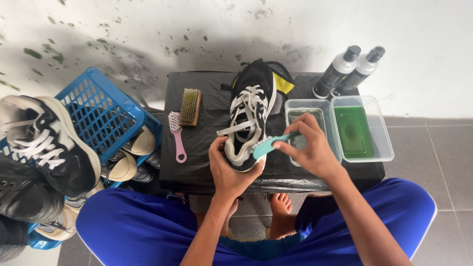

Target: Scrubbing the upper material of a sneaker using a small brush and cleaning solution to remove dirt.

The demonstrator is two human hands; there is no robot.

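the black and white sneaker [250, 116] lies toe toward us near the front edge of the black-covered table [207, 133], and our left hand [227, 170] cups its toe from below so it stays put while our right hand [310, 145], fingers pinched tight on a teal brush [270, 144], presses the bristles to the toe's side. two clear tubs [340, 129] and two bottles [347, 71] sit at the right edge beside the brushing hand. a pink brush [176, 134] and a wooden brush [190, 106] lie at the left, by a blue basket of shoes [106, 116].

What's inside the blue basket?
The blue basket holds cream-soled shoes and a dark shoe at its open side. Whatever lies deeper is hidden by its blue wall and the black-and-white sneaker beside it.
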